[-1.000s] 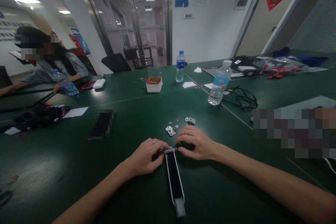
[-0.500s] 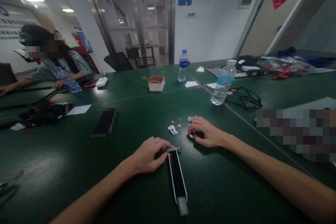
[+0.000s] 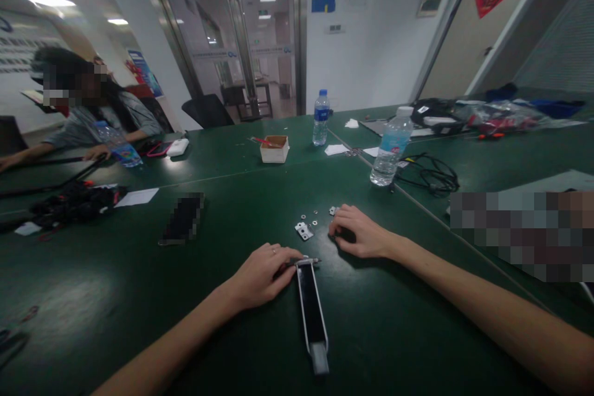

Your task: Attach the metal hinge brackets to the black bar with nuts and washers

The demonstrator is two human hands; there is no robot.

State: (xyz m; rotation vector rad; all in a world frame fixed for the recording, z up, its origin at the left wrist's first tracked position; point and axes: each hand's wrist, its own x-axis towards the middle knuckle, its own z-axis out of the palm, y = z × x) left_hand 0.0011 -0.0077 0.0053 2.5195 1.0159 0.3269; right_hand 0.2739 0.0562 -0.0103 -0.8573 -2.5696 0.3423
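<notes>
Green table (image 3: 241, 210) bears a white-rimmed strip (image 3: 312, 306), far end touching left fingers (image 3: 291, 253).

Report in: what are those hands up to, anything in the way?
Left hand gripping long white-rimmed piece at far end. Right hand curled, fingertips' contents unclear. Metal bracket just beyond, seemingly no obstacle.
</notes>
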